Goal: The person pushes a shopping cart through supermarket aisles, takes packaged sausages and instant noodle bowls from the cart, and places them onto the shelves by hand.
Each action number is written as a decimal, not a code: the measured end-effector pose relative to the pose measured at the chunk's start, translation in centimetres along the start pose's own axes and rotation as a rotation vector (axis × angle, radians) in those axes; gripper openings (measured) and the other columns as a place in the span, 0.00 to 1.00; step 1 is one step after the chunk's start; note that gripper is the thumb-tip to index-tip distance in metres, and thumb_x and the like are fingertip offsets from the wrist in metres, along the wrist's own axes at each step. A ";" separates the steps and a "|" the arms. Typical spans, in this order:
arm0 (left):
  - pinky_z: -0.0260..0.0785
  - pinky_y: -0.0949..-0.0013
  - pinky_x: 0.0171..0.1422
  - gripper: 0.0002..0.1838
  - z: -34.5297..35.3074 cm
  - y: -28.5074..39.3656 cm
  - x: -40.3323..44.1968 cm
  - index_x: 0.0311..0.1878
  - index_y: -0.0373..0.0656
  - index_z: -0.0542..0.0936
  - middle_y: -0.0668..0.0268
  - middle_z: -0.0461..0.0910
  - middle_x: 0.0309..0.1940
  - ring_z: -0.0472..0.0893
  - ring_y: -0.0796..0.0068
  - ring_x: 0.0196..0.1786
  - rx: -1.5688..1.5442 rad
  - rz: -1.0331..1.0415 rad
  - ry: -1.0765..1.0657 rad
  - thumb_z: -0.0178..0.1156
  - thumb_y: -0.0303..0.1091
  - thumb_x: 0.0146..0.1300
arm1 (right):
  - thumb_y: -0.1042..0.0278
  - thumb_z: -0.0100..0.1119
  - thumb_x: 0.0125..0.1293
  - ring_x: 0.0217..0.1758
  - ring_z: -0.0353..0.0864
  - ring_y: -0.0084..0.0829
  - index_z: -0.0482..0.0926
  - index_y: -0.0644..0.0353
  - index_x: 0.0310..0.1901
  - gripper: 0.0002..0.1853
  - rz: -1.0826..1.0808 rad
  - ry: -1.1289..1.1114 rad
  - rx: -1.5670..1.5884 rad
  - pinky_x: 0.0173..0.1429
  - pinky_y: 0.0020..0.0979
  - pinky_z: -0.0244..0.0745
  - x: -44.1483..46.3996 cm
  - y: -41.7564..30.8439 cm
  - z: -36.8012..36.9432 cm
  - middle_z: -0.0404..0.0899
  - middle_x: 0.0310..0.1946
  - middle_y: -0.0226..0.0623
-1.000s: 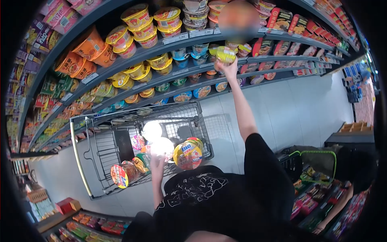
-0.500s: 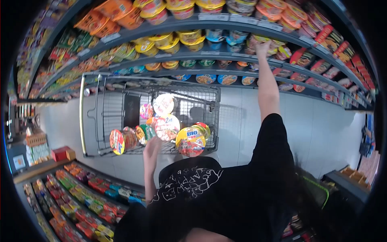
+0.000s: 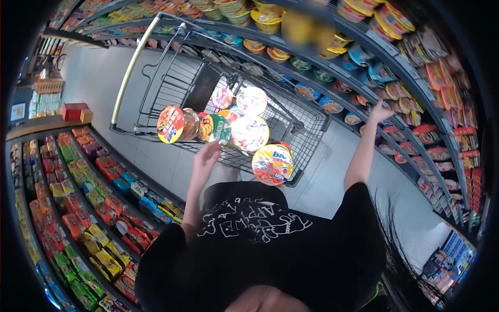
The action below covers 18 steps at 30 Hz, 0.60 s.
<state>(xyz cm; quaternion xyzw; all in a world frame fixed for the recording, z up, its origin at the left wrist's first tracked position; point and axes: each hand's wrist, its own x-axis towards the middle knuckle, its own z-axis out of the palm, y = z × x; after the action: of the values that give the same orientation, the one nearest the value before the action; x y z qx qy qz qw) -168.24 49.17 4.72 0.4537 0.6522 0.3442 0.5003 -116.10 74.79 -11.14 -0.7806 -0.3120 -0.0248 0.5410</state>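
My right hand (image 3: 382, 111) reaches out beside the shelf of instant noodle cups, fingers apart, with nothing visible in it. Near it on the shelf are noodle cups with yellowish lids (image 3: 397, 90). My left hand (image 3: 209, 154) is raised at the near side of the shopping cart (image 3: 139, 60), just below a green noodle cup (image 3: 217, 128); its fingers look loosely bent and hold nothing I can see. Also in the cart are a large bowl marked BIG (image 3: 273, 164), a red-and-yellow cup (image 3: 170, 124), and white-lidded bowls (image 3: 251, 101).
Long shelves (image 3: 364, 67) of noodle bowls and packets curve along the far and right sides. Behind on the left, another tiered rack (image 3: 93, 208) carries bright snack packets. A red box (image 3: 76, 112) stands at the left end. Grey tiled floor (image 3: 325, 174) runs beneath the cart.
My right hand has come back from the cups on the upper shelf and is lower. My left hand has risen slightly toward the green cup. The whole view has turned, tilting the cart and shelves.
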 end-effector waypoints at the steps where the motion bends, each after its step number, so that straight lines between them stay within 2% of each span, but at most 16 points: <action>1: 0.63 0.73 0.53 0.17 -1.0 0.1 1.3 0.53 0.36 0.67 0.61 0.75 0.44 0.73 0.75 0.47 -0.002 -0.007 0.006 0.49 0.26 0.60 | 0.70 0.64 0.48 0.47 0.68 0.42 0.60 0.74 0.48 0.29 0.020 -0.060 0.194 0.52 0.36 0.64 -3.7 0.3 -0.9 0.65 0.45 0.50; 2: 0.65 0.73 0.49 0.16 -2.0 0.2 2.9 0.51 0.36 0.69 0.61 0.76 0.41 0.74 0.76 0.44 0.093 0.064 0.097 0.51 0.25 0.58 | 0.75 0.60 0.51 0.46 0.70 0.38 0.61 0.72 0.48 0.24 0.043 -0.118 0.383 0.51 0.35 0.65 -7.3 1.0 -2.3 0.66 0.44 0.48; 3: 0.67 0.74 0.45 0.16 -3.0 0.2 4.9 0.49 0.36 0.71 0.62 0.77 0.39 0.75 0.76 0.42 0.188 0.137 0.186 0.52 0.23 0.55 | 0.79 0.56 0.53 0.49 0.67 0.34 0.60 0.70 0.49 0.22 -0.047 -0.290 0.363 0.54 0.33 0.64 -10.4 1.1 -4.4 0.65 0.46 0.47; 4: 0.67 0.74 0.43 0.17 -4.2 -0.2 7.5 0.48 0.36 0.71 0.61 0.77 0.38 0.76 0.76 0.40 0.168 0.160 0.191 0.52 0.21 0.52 | 0.78 0.55 0.54 0.53 0.65 0.36 0.58 0.70 0.51 0.24 0.119 -0.211 0.225 0.56 0.34 0.63 -15.4 0.6 -6.6 0.64 0.49 0.48; 5: 0.68 0.73 0.44 0.20 -5.0 0.8 10.2 0.49 0.37 0.70 0.59 0.77 0.39 0.77 0.72 0.40 0.316 0.235 0.200 0.53 0.20 0.49 | 0.76 0.54 0.55 0.55 0.64 0.38 0.57 0.69 0.54 0.25 0.241 -0.245 0.212 0.57 0.34 0.62 -19.3 -0.3 -9.1 0.62 0.52 0.49; 6: 0.68 0.71 0.45 0.22 -5.9 0.5 13.5 0.49 0.39 0.70 0.57 0.76 0.41 0.78 0.67 0.42 0.321 0.250 0.147 0.54 0.19 0.46 | 0.75 0.52 0.57 0.56 0.64 0.38 0.56 0.67 0.56 0.26 0.300 -0.321 0.203 0.58 0.34 0.61 -22.7 -0.9 -11.6 0.61 0.53 0.48; 9: 0.66 0.66 0.52 0.31 -7.5 -3.8 25.1 0.52 0.42 0.69 0.54 0.74 0.45 0.74 0.60 0.49 0.623 0.013 -0.068 0.65 0.31 0.38 | 0.78 0.49 0.57 0.54 0.64 0.34 0.56 0.65 0.56 0.25 0.439 -0.287 0.167 0.56 0.34 0.60 -29.7 -5.5 -17.3 0.62 0.52 0.45; 10: 0.65 0.67 0.55 0.35 -7.2 -5.6 29.2 0.54 0.43 0.68 0.54 0.73 0.48 0.72 0.60 0.52 0.702 -0.060 -0.210 0.67 0.33 0.37 | 0.78 0.47 0.57 0.54 0.64 0.33 0.56 0.64 0.56 0.24 0.448 -0.274 0.122 0.56 0.33 0.60 -31.1 -7.5 -18.6 0.62 0.52 0.45; 12: 0.65 0.66 0.55 0.36 -5.5 -9.5 34.8 0.54 0.44 0.68 0.55 0.71 0.50 0.71 0.61 0.54 0.850 -0.132 -0.350 0.69 0.35 0.35 | 0.79 0.46 0.58 0.54 0.64 0.33 0.56 0.63 0.56 0.23 0.465 -0.233 0.071 0.56 0.33 0.61 -33.1 -11.2 -19.2 0.62 0.52 0.44; 13: 0.66 0.65 0.54 0.34 -4.7 -9.8 35.4 0.52 0.44 0.69 0.57 0.72 0.49 0.71 0.61 0.53 1.032 -0.129 -0.452 0.68 0.35 0.36 | 0.80 0.45 0.58 0.54 0.64 0.32 0.57 0.63 0.56 0.23 0.428 -0.224 0.074 0.56 0.33 0.61 -33.8 -12.8 -19.2 0.62 0.52 0.44; 14: 0.67 0.64 0.53 0.30 -4.5 -10.1 35.3 0.49 0.44 0.70 0.58 0.73 0.48 0.72 0.62 0.52 1.187 0.028 -0.549 0.67 0.34 0.38 | 0.80 0.43 0.58 0.55 0.63 0.32 0.57 0.64 0.56 0.22 0.388 -0.214 0.079 0.56 0.33 0.61 -34.4 -14.3 -18.9 0.62 0.53 0.44; 16: 0.68 0.64 0.52 0.25 -3.6 -15.7 37.7 0.48 0.44 0.70 0.58 0.72 0.48 0.72 0.62 0.52 1.388 0.140 -0.579 0.64 0.32 0.43 | 0.81 0.42 0.58 0.57 0.62 0.33 0.58 0.65 0.56 0.22 0.364 -0.242 0.006 0.57 0.34 0.60 -35.7 -16.8 -17.6 0.61 0.54 0.45; 18: 0.68 0.62 0.52 0.23 -3.5 -16.0 37.1 0.49 0.44 0.68 0.56 0.71 0.48 0.72 0.59 0.51 1.357 0.218 -0.675 0.60 0.31 0.47 | 0.82 0.41 0.58 0.59 0.61 0.33 0.58 0.64 0.56 0.22 0.252 -0.343 0.005 0.59 0.32 0.58 -37.7 -19.3 -16.3 0.62 0.55 0.43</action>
<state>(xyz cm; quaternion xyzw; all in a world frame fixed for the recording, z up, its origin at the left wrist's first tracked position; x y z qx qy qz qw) -178.79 78.34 -21.47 0.8039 0.4840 -0.2414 0.2473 -151.51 47.65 -2.58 -0.8048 -0.2993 0.1772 0.4809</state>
